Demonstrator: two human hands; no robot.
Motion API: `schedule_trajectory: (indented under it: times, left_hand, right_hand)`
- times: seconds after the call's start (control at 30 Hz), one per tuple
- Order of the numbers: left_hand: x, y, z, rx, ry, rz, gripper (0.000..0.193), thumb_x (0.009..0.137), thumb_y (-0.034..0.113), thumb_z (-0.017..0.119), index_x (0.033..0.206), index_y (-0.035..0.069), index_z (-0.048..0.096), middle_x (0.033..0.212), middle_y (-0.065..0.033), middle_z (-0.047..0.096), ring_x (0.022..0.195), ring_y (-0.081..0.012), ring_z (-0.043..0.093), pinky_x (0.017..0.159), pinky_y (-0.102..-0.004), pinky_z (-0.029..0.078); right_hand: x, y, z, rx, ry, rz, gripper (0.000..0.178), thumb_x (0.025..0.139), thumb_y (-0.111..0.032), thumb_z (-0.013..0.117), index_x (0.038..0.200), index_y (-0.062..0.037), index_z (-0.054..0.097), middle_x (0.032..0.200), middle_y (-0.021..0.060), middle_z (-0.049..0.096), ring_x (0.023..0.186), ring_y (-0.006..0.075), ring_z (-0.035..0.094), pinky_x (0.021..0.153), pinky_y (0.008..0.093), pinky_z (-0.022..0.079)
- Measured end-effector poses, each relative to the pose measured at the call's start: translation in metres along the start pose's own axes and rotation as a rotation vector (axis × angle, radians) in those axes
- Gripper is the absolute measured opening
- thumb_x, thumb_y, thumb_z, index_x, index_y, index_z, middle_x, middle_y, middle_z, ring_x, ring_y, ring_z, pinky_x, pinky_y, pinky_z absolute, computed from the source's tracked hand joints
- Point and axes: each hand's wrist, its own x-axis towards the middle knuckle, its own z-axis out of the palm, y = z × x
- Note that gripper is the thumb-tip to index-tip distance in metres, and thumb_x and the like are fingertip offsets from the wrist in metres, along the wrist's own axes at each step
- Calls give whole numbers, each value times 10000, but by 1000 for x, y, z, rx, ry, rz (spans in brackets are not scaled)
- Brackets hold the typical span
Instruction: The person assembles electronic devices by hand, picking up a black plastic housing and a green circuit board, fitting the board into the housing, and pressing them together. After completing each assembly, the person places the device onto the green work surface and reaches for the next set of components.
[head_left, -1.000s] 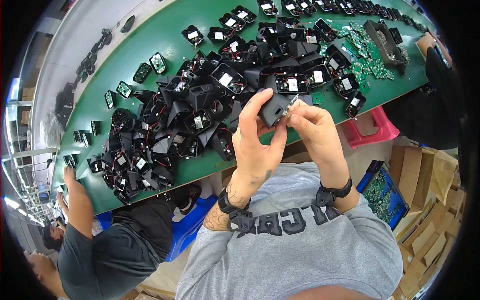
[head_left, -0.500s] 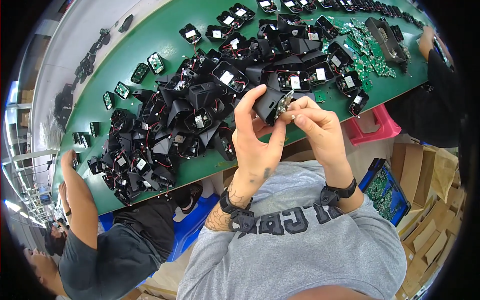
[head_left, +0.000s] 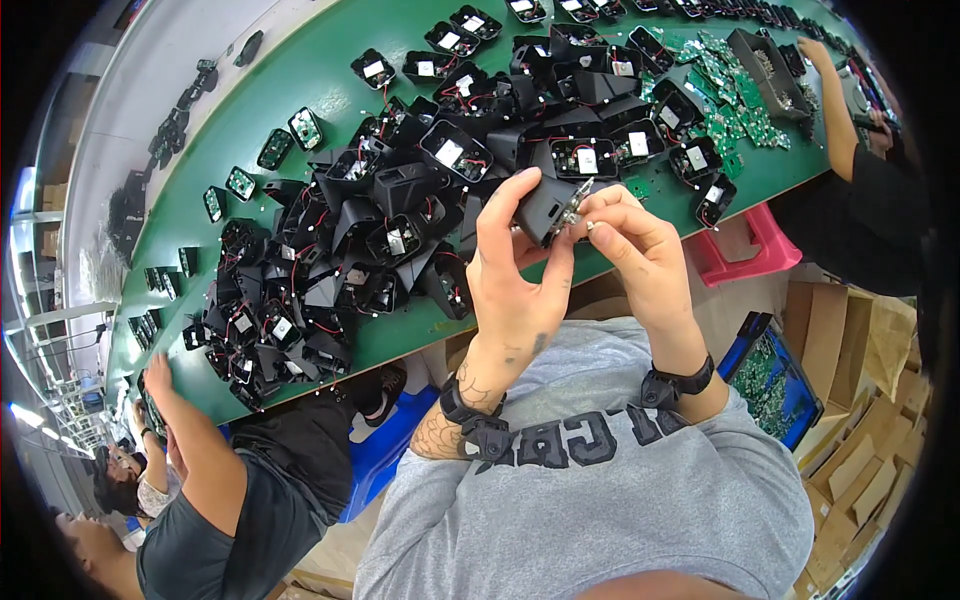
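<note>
My left hand (head_left: 515, 275) grips a black plastic housing (head_left: 545, 205) above the near edge of the green table (head_left: 330, 40). My right hand (head_left: 630, 245) pinches a small metal part (head_left: 577, 207) pressed against the housing's right end. Both hands are raised in front of my grey shirt. Just beyond them lies a big heap of similar black housings (head_left: 400, 210) with red wires and white labels.
Green circuit boards (head_left: 730, 85) and a black bin (head_left: 765, 60) lie at the table's far right, where another person's arm (head_left: 835, 110) reaches. A second person (head_left: 210, 480) sits at my left. A pink stool (head_left: 745, 250), a blue tray of boards (head_left: 770, 375) and cardboard boxes (head_left: 860, 440) stand at my right.
My hands stayed together on the housing, turning it slightly. The person at my left moved an arm along the table edge.
</note>
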Motion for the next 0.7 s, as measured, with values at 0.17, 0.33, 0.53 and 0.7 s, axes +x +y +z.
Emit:
schedule_trajectory:
  times: [0.17, 0.33, 0.53, 0.7]
  left_hand:
    - [-3, -3, 0, 69, -28, 17, 604, 818, -63, 631, 1334, 34, 331, 1129, -125, 572, 1006, -178, 613, 802, -288, 554]
    - [-4, -6, 3, 62, -33, 46, 612, 804, -107, 601, 1334, 33, 329, 1147, -139, 571, 1011, -184, 613, 820, -302, 555]
    - [-5, -7, 3, 52, -24, 64, 610, 801, -108, 606, 1326, 35, 330, 1195, -173, 555, 1017, -194, 611, 828, -301, 551]
    - [-7, -13, 2, 137, -27, 185, 585, 799, -124, 601, 1304, 37, 354, 1205, -192, 545, 1015, -204, 609, 822, -305, 540]
  right_hand:
    - [-2, -1, 3, 110, 6, 112, 177, 918, -115, 562, 875, 33, 647, 1016, 41, 521, 1009, 141, 502, 913, 288, 383]
    - [-3, -1, 8, 191, 68, 95, 172, 916, -101, 560, 901, 43, 653, 1007, 31, 529, 974, 127, 513, 884, 266, 387]
    - [-3, -2, 11, 226, 83, 109, 151, 912, -90, 569, 921, 34, 656, 977, 17, 556, 918, 116, 544, 849, 267, 414]
    - [-6, -1, 13, 320, 114, 142, 154, 907, -94, 577, 931, 38, 652, 971, 27, 566, 889, 116, 560, 843, 274, 431]
